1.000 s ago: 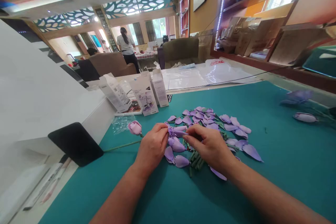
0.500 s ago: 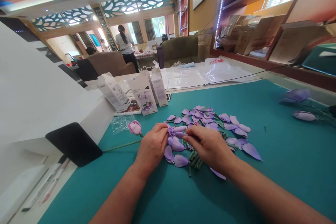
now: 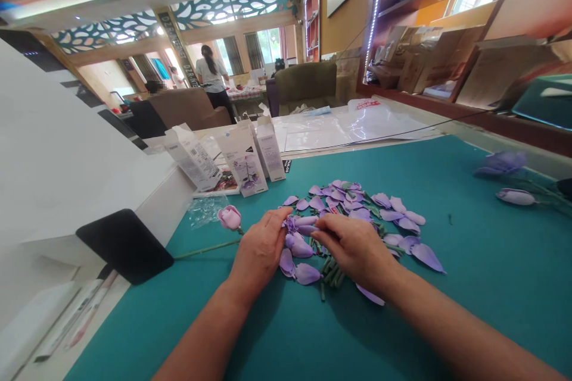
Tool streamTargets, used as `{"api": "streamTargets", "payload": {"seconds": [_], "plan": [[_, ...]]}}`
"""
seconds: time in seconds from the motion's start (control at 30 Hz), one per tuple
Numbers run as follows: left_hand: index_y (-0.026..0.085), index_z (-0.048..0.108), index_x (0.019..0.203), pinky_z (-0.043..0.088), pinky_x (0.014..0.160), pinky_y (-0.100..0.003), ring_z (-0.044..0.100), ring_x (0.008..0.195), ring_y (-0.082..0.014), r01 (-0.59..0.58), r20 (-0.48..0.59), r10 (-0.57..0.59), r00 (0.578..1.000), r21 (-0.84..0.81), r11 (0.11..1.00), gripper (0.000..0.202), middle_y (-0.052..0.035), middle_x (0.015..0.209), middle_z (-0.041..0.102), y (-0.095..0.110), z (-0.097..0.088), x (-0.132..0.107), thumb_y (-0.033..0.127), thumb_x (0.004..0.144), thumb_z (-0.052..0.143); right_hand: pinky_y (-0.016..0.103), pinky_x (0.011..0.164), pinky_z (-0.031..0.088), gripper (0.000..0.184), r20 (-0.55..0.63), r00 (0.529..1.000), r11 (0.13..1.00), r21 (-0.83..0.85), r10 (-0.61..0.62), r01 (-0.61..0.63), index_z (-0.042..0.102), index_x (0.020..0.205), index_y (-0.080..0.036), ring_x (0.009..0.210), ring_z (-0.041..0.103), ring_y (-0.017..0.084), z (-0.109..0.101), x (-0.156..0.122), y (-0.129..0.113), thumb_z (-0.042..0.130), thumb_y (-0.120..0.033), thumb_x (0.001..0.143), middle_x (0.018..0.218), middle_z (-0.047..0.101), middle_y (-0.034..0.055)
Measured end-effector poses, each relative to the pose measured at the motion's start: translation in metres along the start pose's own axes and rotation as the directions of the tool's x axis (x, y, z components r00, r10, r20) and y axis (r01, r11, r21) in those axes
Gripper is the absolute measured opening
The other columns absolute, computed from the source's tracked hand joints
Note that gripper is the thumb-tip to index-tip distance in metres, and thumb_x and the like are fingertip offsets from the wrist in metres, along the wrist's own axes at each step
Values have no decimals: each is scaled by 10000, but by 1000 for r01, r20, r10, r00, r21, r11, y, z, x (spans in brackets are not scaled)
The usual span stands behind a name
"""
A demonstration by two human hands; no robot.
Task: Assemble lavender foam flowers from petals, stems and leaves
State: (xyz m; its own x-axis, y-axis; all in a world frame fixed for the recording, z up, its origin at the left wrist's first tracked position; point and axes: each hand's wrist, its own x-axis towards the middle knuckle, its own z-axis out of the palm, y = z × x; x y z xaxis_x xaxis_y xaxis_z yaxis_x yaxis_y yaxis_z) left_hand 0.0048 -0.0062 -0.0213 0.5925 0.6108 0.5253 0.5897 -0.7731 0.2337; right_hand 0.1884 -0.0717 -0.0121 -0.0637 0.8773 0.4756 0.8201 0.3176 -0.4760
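Over the green mat, my left hand [image 3: 258, 250] is closed around the base of a purple flower piece [image 3: 292, 224], its index finger stretched along the top. My right hand [image 3: 357, 244] pinches the tip of a slim purple petal [image 3: 307, 230] that joins this flower piece. Loose purple petals [image 3: 308, 274] lie just below the fingers, and a larger heap of petals [image 3: 337, 193] spreads behind them. Short green stem pieces [image 3: 331, 272] sit partly under my right hand. Left of my left hand are a pink-lilac rosebud [image 3: 229, 217] and a long green stem [image 3: 205, 249].
Opened white boxes [image 3: 243, 161] stand at the mat's back left beside crumpled clear plastic [image 3: 208, 211]. A black tablet-like panel [image 3: 125, 245] leans at the left. Finished-looking purple flowers [image 3: 516, 196] lie far right. A person [image 3: 211, 71] stands in the background.
My left index finger has straightened and reaches further over the flower piece. My right hand stays almost still, pinching the same petal.
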Motion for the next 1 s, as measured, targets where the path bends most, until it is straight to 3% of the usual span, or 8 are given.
{"api": "streamTargets", "payload": {"seconds": [0.1,0.23,0.57,1.0], "plan": [[233,495,1267,513,797,-267,626,955,-166,-16,52,13,999,46,999,370,-46,1076,636,1,0,-1,123,939,364,234,532,329,180,9,1000,1000,-5,0,0,564,724,-195,548,531,130,0,0,1,506,-255,883,636,618,2],[242,560,1202,506,727,-250,633,879,-163,-12,89,3,996,100,995,344,-35,990,645,3,-1,-1,110,929,398,237,540,333,177,14,1000,1000,-11,1,-1,571,738,-200,561,542,134,1,0,2,497,-260,887,654,631,7],[201,581,1155,515,814,-311,647,893,-184,-54,59,50,997,63,997,293,-47,1010,698,2,1,-2,129,937,398,244,553,343,199,29,1000,999,-49,-12,13,585,752,-192,595,560,148,1,0,2,477,-271,900,676,643,24],[216,579,1147,527,767,-315,666,887,-197,-74,42,70,997,91,993,286,-43,1034,709,3,4,-4,125,921,428,255,585,366,210,49,998,996,-73,-49,52,588,783,-188,630,567,155,1,0,3,444,-257,919,714,651,39]]}}
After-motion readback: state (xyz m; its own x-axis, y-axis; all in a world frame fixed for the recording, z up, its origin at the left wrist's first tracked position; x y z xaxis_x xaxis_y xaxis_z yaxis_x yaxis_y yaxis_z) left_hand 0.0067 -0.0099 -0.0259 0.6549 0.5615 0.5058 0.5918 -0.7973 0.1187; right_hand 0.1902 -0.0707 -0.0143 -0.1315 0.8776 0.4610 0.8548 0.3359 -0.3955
